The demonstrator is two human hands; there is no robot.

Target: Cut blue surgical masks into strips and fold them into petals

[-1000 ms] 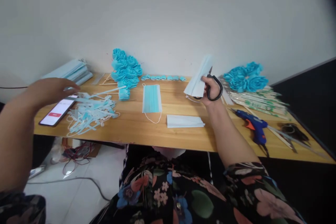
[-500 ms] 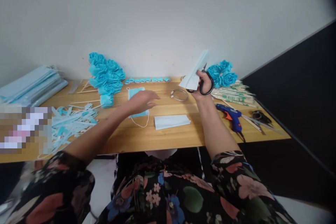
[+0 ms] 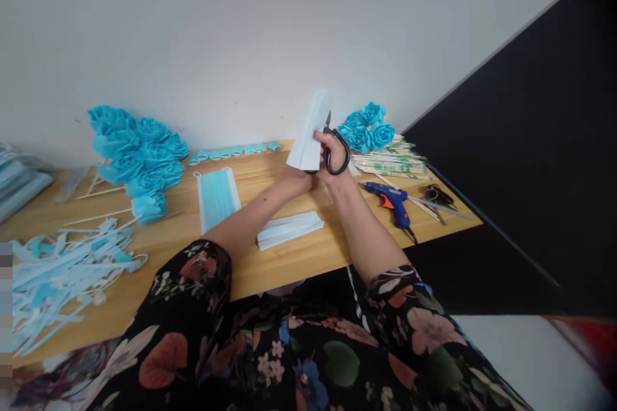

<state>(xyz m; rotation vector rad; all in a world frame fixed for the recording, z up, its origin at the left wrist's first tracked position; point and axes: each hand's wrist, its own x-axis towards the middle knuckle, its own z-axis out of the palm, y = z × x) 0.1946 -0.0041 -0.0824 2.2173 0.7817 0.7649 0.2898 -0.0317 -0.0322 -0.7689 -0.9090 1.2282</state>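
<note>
My right hand (image 3: 336, 155) is closed round black-handled scissors (image 3: 345, 149), blades pointing up. Its thumb also pins a folded pale blue strip of mask fabric (image 3: 308, 131), held upright above the table. My left hand (image 3: 301, 181) has come in behind the lower end of that strip, and its fingers are hidden there. Below my forearms a second folded white strip (image 3: 290, 230) lies flat on the wood. A whole blue face mask (image 3: 218, 196) with ear loops lies to the left, partly covered by my left forearm.
Blue fabric flowers (image 3: 139, 148) stand at left, more flowers (image 3: 367, 128) at back right beside wrapped chopsticks (image 3: 393, 159). A blue glue gun (image 3: 391, 198) lies at right. Cut scraps (image 3: 72, 276) pile up at left. Small blue rolls (image 3: 236, 151) line the wall side.
My left hand has moved right, from over the whole mask to behind the strip in my right hand. The view has turned rightward. My right hand keeps its hold on scissors and strip.
</note>
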